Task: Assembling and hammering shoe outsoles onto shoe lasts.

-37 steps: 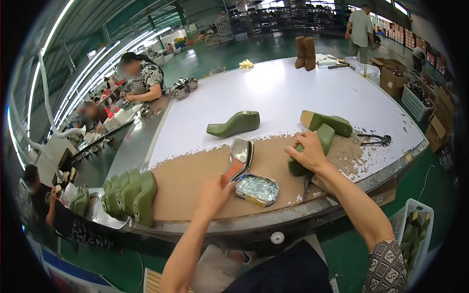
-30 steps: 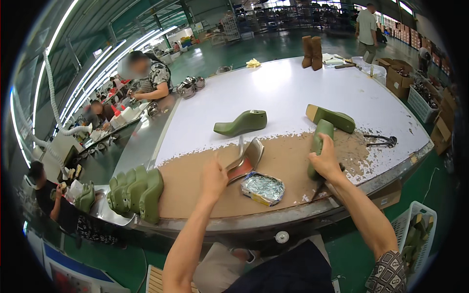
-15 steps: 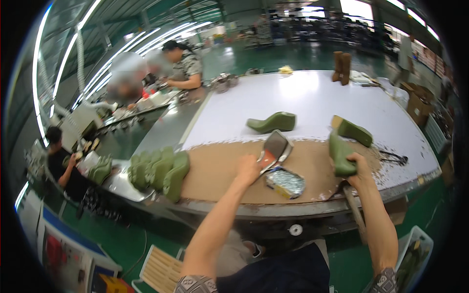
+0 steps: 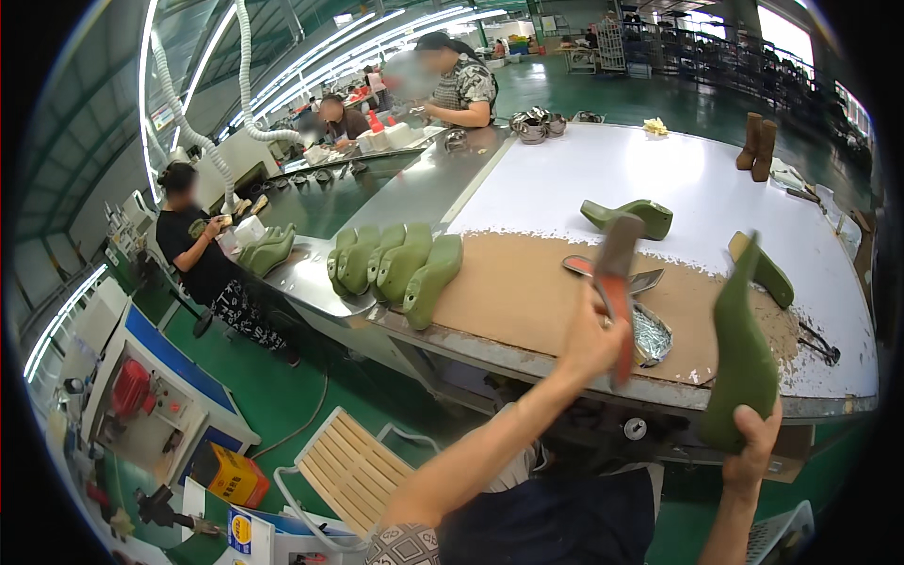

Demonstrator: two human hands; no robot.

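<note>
My left hand (image 4: pixel 593 341) is closed around an insole (image 4: pixel 618 259), brown at the front and orange-red at the heel, tilted up over the table. Wrapped round the thick end of a green shoe last (image 4: pixel 746 325) is my right hand (image 4: pixel 755 438); the last stands nearly upright above the table's front edge. Behind the left hand, another insole (image 4: pixel 576 265) lies partly covered on the brown board. A foil-lined container (image 4: pixel 652 339) sits just right of that hand. One green last (image 4: pixel 650 218) rests beyond the insoles, and a last with a tan sole (image 4: pixel 770 275) lies behind the held one.
Several green lasts (image 4: pixel 435 273) stand in a row on the table's left. Black pincers (image 4: pixel 821 345) lie at the right; brown boots (image 4: pixel 756 151) stand at the back. A slatted chair (image 4: pixel 363 461) is at lower left. Co-workers are along the left bench.
My left hand has lifted an insole off the board. My right hand has brought the last nearer to me and turned its narrow end up. The view has swung left.
</note>
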